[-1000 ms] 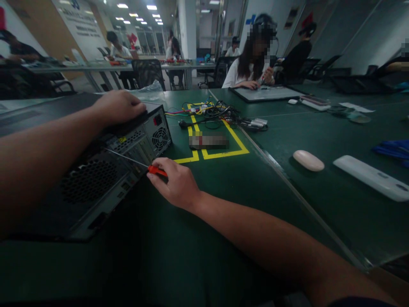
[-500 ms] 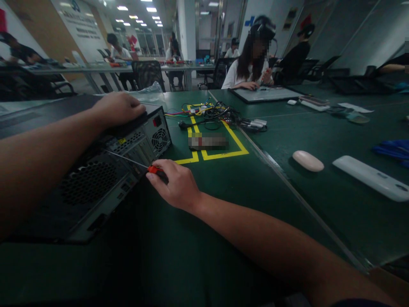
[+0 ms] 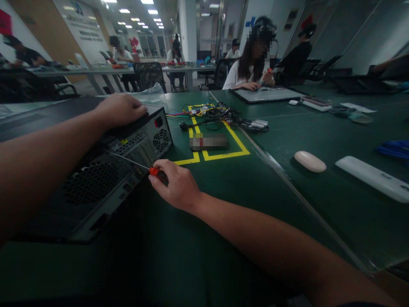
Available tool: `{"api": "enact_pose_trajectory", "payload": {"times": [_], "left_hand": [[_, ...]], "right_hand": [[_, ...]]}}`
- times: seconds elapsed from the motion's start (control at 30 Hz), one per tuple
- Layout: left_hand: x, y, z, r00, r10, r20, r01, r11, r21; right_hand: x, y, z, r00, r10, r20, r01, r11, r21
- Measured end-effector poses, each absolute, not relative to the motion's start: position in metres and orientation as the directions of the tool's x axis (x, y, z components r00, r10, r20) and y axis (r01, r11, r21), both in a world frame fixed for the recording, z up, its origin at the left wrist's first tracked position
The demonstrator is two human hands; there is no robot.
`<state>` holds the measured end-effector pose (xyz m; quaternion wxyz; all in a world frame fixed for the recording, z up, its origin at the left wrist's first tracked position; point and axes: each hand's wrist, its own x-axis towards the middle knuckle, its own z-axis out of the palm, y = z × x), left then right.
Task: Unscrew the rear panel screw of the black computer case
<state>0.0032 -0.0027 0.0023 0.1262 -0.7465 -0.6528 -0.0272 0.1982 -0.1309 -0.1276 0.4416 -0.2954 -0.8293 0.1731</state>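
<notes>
A desktop computer case (image 3: 96, 183) lies on its side at the left of the green table, its rear panel with vents, ports and a small fan facing me. My left hand (image 3: 119, 110) rests flat on the upper face, near its right end. In my right hand (image 3: 177, 185), the fingers are closed round the red-and-black handle of a screwdriver (image 3: 154, 171). Its long thin shaft points left across the rear panel, and its tip reaches the shadow below my left forearm. Whether the tip touches a screw is hidden.
Beyond the case lies a tangle of cables (image 3: 220, 113) over yellow tape (image 3: 226, 156). A pixelated object (image 3: 209, 142) sits within the tape. To the right are a pink oval mouse (image 3: 309, 161) and a long white device (image 3: 372, 178). A person (image 3: 246, 72) works across the table.
The view has shifted slightly. Both hands keep about the same places, with the screwdriver still against the rear of the case.
</notes>
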Motion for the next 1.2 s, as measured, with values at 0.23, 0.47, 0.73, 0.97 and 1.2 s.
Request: {"api": "enact_pose_trajectory", "payload": {"times": [0.23, 0.47, 0.73, 0.97, 1.2], "left_hand": [[0.0012, 0.0, 0.0025, 0.13, 0.972, 0.194, 0.982, -0.099, -0.163], [0.0018, -0.0007, 0.0032, 0.156, 0.97, 0.189, 0.974, -0.12, -0.19], [0.0015, -0.0011, 0.0008, 0.141, 0.968, 0.208, 0.983, -0.112, -0.143], [0.0013, -0.0012, 0.0012, 0.147, 0.967, 0.207, 0.981, -0.116, -0.155], [0.0009, -0.0006, 0.001, 0.157, 0.965, 0.21, 0.979, -0.123, -0.164]], "right_hand": [[0.1982, -0.1301, -0.1281, -0.437, 0.638, 0.634, 0.333, 0.769, -0.545], [0.199, -0.1305, -0.1275, -0.434, 0.646, 0.628, 0.331, 0.762, -0.556], [0.1982, -0.1301, -0.1282, -0.43, 0.646, 0.631, 0.337, 0.763, -0.551], [0.1986, -0.1304, -0.1279, -0.431, 0.645, 0.631, 0.333, 0.764, -0.553], [0.1984, -0.1306, -0.128, -0.431, 0.648, 0.628, 0.349, 0.762, -0.546]]}}
